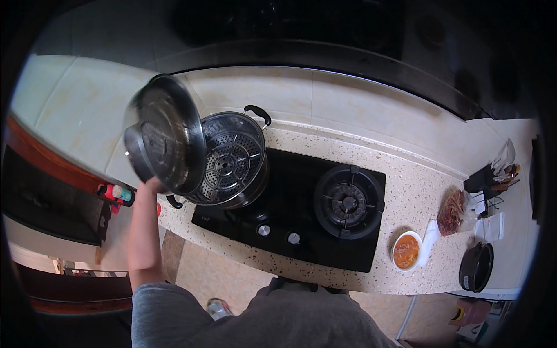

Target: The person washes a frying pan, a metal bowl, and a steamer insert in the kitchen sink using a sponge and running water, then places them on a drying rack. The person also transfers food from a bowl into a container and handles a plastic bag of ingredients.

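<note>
My left hand (153, 186) is raised at the left and mostly hidden behind a metal pot lid (180, 135), which it holds tilted up on edge beside the steamer pot. A second metal piece overlaps the lid's left side, blurred; its kind is unclear. The stainless steel steamer pot (254, 191) stands uncovered on the left side of the black gas hob (283, 256). Inside the pot lies a perforated steamer rack (225, 165). Black handles stick out from the pot's far and near sides. My right hand is out of view.
The bare right burner (348, 202) is beside the pot. Farther right stand a white bowl of orange-red food (406, 251), a plastic bag of dried reddish food (452, 215), a black pot (476, 267) and a utensil holder (478, 178). A range hood (304, 52) hangs above.
</note>
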`<state>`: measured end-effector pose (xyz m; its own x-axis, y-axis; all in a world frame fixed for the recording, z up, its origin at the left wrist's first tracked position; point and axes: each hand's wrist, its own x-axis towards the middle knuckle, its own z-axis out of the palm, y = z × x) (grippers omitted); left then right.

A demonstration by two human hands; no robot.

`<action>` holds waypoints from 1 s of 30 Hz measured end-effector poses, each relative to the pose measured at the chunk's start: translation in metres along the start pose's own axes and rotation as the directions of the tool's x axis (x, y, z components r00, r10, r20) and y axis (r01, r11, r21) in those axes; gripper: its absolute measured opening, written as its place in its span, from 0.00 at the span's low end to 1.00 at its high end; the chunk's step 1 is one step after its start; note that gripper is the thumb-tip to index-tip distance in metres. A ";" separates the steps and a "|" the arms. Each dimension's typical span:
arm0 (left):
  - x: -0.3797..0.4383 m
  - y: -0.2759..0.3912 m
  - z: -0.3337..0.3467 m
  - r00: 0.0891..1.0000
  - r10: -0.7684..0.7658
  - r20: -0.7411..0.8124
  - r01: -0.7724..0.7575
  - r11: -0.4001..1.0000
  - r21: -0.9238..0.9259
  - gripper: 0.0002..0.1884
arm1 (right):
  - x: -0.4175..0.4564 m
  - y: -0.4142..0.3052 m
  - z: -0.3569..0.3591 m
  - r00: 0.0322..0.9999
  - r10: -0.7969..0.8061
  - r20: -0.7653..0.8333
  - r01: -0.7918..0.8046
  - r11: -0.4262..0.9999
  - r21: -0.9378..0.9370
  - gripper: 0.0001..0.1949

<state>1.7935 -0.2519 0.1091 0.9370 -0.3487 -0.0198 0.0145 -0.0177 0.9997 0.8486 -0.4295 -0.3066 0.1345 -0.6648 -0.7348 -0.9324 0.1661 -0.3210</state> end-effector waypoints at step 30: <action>-0.336 -0.067 0.398 0.520 -0.397 0.756 0.638 0.769 -0.035 0.23 | -0.204 -0.392 -0.284 0.843 -0.529 0.096 0.267 0.568 0.779 0.32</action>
<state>1.3387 -0.5063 0.0443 0.2178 -0.8831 -0.4156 0.6212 -0.2030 0.7569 1.0910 -0.5660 0.1385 0.6388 -0.5782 -0.5076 -0.2323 0.4841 -0.8436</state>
